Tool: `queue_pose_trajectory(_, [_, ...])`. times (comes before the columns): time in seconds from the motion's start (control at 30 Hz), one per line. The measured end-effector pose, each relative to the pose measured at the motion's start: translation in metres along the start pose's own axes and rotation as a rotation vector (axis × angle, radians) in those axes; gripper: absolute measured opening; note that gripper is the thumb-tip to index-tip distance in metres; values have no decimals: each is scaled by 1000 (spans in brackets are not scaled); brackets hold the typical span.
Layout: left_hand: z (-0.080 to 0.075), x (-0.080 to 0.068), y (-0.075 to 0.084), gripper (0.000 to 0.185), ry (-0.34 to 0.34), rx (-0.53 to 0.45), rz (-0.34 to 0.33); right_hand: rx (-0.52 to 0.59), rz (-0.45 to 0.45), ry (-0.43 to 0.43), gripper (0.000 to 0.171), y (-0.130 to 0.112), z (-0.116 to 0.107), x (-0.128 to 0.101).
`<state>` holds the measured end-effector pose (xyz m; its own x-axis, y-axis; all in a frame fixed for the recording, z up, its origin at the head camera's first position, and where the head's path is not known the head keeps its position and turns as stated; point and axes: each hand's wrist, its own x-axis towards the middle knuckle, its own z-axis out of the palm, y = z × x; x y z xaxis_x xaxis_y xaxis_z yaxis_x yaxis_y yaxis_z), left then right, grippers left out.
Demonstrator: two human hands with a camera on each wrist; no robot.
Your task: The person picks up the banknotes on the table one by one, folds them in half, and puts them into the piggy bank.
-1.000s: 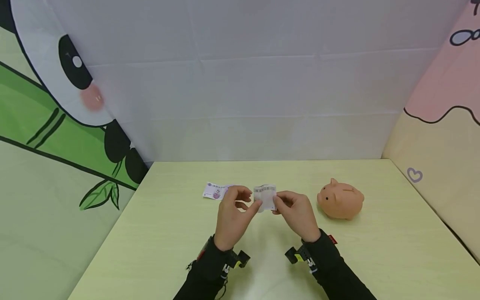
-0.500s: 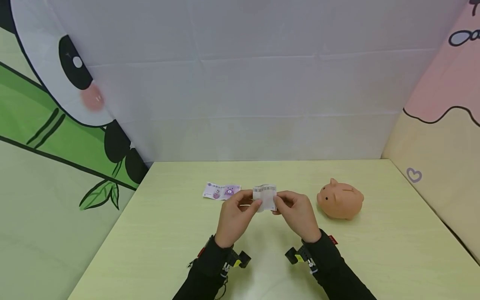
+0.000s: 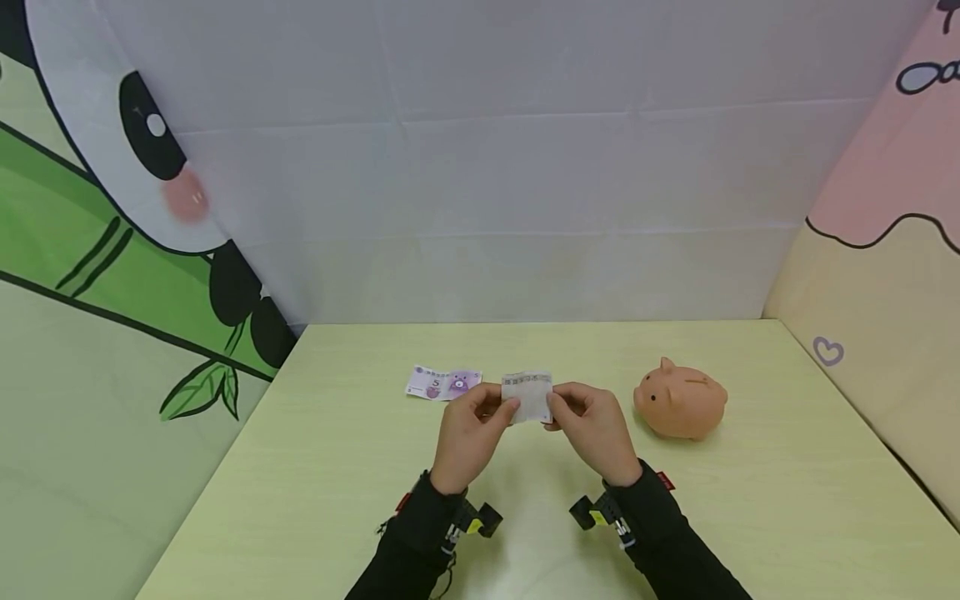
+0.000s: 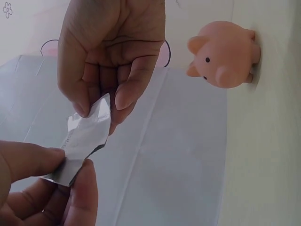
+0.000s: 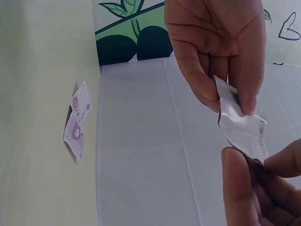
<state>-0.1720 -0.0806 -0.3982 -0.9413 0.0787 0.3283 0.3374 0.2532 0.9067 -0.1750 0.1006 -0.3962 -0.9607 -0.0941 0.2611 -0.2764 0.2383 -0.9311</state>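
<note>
Both hands pinch folded banknote point(image 3: 528, 397) above table point(image 3: 337, 500): my left hand point(image 3: 467, 442) at left edge, right hand point(image 3: 592, 433) at right, keeping fold taut. Piggy bank point(image 3: 681, 400) just right; second note point(image 3: 444, 383) flat behind.

Pale greys, purple and pink on a yellow-green bench

The folded note point(image 3: 528, 396) is greyish white with faint print; the flat banknote point(image 3: 443, 383) is purple and white; the piggy bank point(image 3: 681, 402) is peach-pink with black eyes; the bench point(image 3: 750, 500) is pale yellow-green; the sleeves point(image 3: 420, 542) are black.
</note>
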Motion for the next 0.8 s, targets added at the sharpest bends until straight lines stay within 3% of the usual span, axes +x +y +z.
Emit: queue_pose_trajectory(0.8, [-3, 2, 0, 16, 22, -5, 29, 69, -33, -32, 14, 1, 0, -1])
